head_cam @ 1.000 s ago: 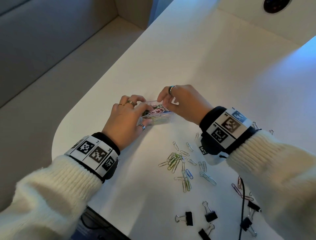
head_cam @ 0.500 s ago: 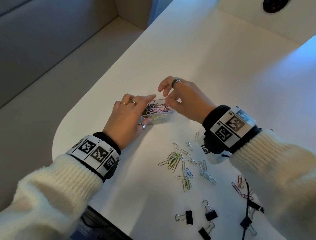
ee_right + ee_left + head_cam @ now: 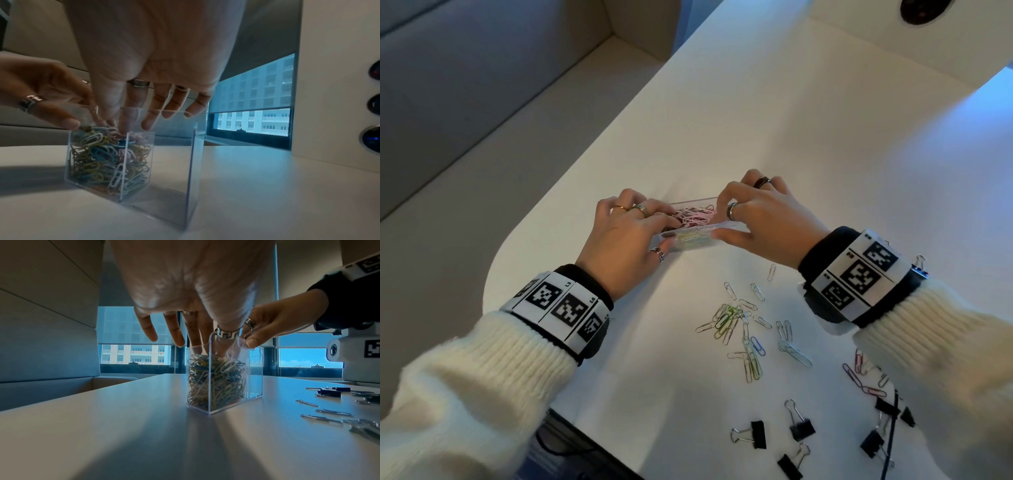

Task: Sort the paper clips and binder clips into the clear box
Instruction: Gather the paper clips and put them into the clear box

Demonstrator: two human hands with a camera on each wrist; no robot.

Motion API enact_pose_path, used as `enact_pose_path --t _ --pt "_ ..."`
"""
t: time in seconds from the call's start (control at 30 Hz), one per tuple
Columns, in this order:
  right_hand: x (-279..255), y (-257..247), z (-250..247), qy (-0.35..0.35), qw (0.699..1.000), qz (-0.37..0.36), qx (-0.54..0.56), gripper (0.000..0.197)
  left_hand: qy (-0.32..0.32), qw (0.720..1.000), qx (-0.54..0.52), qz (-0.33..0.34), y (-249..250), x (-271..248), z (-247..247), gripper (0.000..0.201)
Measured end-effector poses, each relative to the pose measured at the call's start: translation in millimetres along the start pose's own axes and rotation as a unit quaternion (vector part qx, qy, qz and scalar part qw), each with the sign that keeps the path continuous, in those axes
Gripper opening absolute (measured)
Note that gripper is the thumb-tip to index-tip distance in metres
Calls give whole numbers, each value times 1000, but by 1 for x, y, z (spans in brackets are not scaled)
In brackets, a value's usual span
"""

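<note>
A clear box point(image 3: 695, 240) point(image 3: 226, 386) point(image 3: 174, 162) stands on the white table, one compartment packed with coloured paper clips point(image 3: 107, 159), the other empty. My left hand point(image 3: 654, 226) point(image 3: 207, 344) holds its left end, thumb on the near wall and fingers over the top. At the box's right part my right hand point(image 3: 726, 219) point(image 3: 127, 120) has its thumb on the near wall while its fingers reach in onto the clips. Loose paper clips point(image 3: 743, 325) lie nearer me, with black binder clips point(image 3: 756, 433) closer still.
More pink and purple paper clips point(image 3: 859, 373) and binder clips point(image 3: 873, 442) lie under my right forearm, beside a black cable point(image 3: 890, 442). The table's rounded edge point(image 3: 493, 284) drops off on the left to a grey bench. Round sockets point(image 3: 374, 104) sit in the wall at the right.
My right hand, raised over the box half a second ago, has come down, thumb on the near wall and fingers inside. My left hand stayed on the box's left end.
</note>
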State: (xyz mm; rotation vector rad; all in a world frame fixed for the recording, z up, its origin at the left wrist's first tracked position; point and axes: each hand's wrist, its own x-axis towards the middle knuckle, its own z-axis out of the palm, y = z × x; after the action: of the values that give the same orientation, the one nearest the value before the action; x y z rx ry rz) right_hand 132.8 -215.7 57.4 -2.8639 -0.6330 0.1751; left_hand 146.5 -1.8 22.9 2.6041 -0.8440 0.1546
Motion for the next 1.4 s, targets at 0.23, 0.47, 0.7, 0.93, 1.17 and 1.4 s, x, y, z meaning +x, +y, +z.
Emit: enact_pose_path --t 0.23,0.47,0.7,0.93,1.17,1.4 --pt "2 -1 2 -19 1000 8 -1 27 -11 1000 9 -6 1 -3 2 42" --pt "-12 7 -7 66 988 55 129 30 -9 999 -21 -23 7 -1 4 46" --pt "-48 18 -22 89 969 131 188 24 26 994 -91 -52 13 0 9 24" --pt "-111 25 -40 123 918 276 258 14 29 981 -132 -136 25 8 3 22" --pt "-182 24 -39 88 881 383 265 18 20 995 -14 -96 66 10 -19 38" --pt "-243 27 -24 48 847 443 291 14 -84 996 -29 31 141 0 -1 27"
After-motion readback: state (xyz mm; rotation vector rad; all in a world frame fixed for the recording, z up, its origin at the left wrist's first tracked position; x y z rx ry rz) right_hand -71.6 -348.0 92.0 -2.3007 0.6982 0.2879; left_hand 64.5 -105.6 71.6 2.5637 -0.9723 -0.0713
